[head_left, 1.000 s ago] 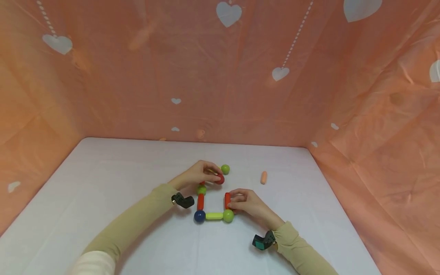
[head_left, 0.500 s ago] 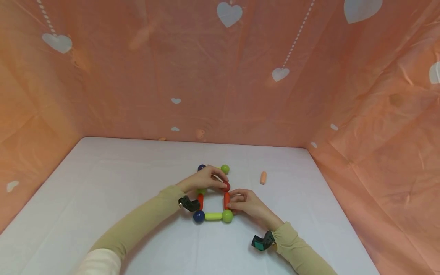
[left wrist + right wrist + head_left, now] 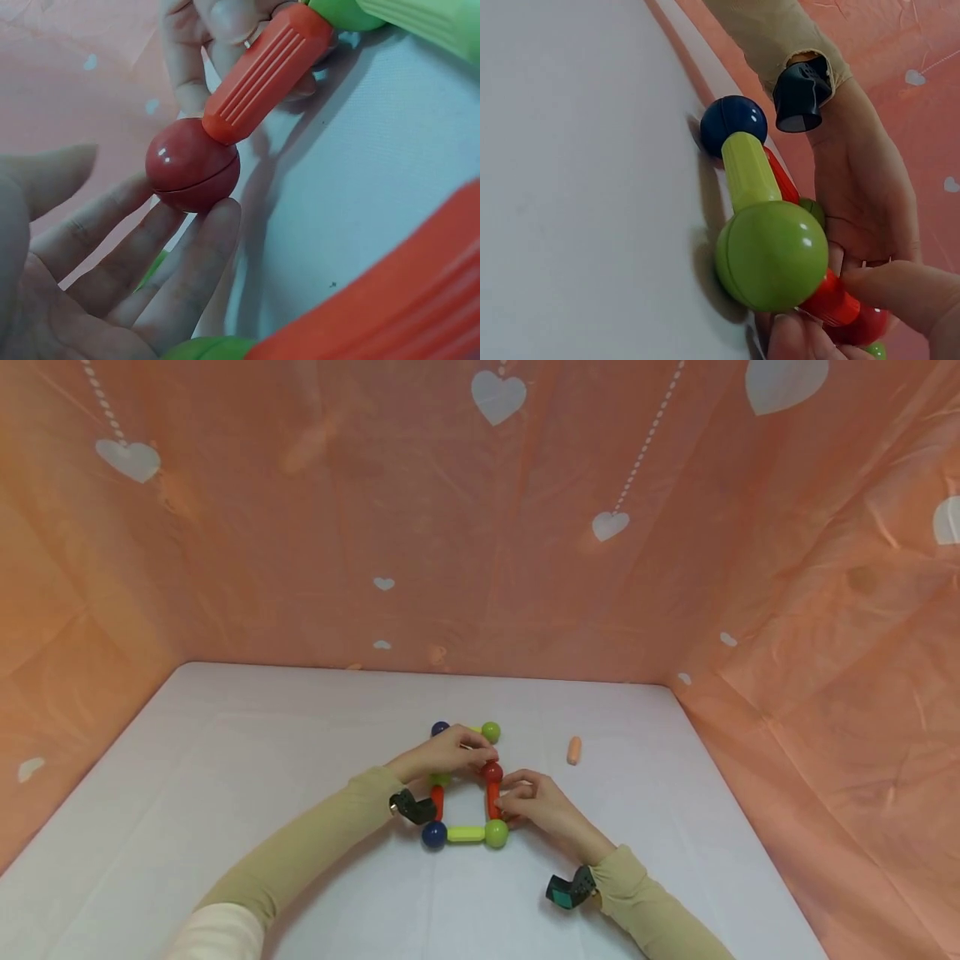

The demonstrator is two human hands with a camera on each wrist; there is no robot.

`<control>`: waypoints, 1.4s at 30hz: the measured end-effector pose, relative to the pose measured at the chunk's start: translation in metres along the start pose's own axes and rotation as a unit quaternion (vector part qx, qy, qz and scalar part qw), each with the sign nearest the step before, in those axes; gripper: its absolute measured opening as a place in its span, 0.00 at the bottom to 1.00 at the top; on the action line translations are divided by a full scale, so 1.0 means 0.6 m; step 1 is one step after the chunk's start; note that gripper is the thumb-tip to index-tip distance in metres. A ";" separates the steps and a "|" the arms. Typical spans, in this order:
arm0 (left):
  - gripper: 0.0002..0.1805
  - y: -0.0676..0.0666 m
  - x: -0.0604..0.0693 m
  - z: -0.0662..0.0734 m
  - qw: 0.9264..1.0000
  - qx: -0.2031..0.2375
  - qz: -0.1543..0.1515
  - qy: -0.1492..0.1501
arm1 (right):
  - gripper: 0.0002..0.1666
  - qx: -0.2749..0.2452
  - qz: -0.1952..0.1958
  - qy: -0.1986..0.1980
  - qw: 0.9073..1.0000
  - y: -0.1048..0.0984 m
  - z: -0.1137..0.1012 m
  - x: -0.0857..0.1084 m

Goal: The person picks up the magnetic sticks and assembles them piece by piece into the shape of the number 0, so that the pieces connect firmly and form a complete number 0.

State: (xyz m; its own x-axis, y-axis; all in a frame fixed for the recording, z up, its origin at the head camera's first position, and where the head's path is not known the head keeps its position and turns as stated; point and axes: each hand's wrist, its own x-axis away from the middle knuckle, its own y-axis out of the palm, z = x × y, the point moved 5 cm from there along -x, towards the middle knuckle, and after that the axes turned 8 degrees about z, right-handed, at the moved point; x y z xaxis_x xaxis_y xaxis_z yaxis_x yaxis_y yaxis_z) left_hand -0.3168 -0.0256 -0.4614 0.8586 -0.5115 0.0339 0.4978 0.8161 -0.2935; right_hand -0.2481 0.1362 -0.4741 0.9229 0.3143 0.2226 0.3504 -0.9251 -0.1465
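Note:
My left hand (image 3: pixel 450 750) touches a red ball (image 3: pixel 193 165) with straight fingertips. Its thumb stands clear of the ball in the left wrist view. One end of a red grooved rod (image 3: pixel 266 79) meets that ball; the other meets a green ball (image 3: pixel 772 255). My right hand (image 3: pixel 546 808) pinches the red rod between thumb and fingers. From the green ball a yellow-green rod (image 3: pixel 467 834) runs to a dark blue ball (image 3: pixel 434 835). Another red rod (image 3: pixel 438 802) goes up from the blue ball to a second green ball (image 3: pixel 440 779), partly behind my left wrist.
Beyond my left hand lie another blue ball (image 3: pixel 440 727) and a green ball (image 3: pixel 491 732), with a yellow piece between them, partly covered. A loose orange rod (image 3: pixel 574 750) lies to the right on the white table (image 3: pixel 300 710). A peach cloth (image 3: pixel 480 543) hangs behind.
My left hand has brought the red ball rightward and nearer, onto the far end of the red rod, and its thumb has come off. The right hand has stayed at the rod.

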 end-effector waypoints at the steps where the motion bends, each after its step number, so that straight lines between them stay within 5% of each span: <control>1: 0.16 0.000 0.000 0.000 1.000 0.010 -0.003 -0.002 | 0.25 -0.001 0.003 0.000 1.000 0.000 -0.001 -0.002; 15: 0.24 0.000 0.006 0.012 0.999 0.047 -0.003 -0.025 | 0.26 0.012 0.023 0.009 1.000 0.002 -0.007 -0.029; 24: 0.20 -0.045 0.043 0.012 0.999 0.038 0.036 -0.010 | 0.25 0.020 0.033 0.018 0.999 0.003 -0.008 -0.031; 34: 0.15 -0.101 0.116 -0.025 0.982 0.040 0.169 -0.071 | 0.26 0.024 0.027 0.022 0.999 0.003 0.001 -0.034; 42: 0.17 -0.088 0.134 -0.061 0.976 0.075 0.149 -0.140 | 0.25 0.022 0.023 0.016 0.999 -0.001 0.001 -0.035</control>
State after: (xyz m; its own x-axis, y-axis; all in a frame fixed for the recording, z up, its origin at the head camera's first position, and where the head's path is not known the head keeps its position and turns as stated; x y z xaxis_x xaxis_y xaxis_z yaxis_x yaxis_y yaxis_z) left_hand -0.2787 -0.1199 -0.4782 0.9573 -0.1689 0.2348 0.2152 0.9583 -0.1878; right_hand -0.2675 0.1302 -0.4795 0.9332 0.2632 0.2446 0.3143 -0.9279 -0.2004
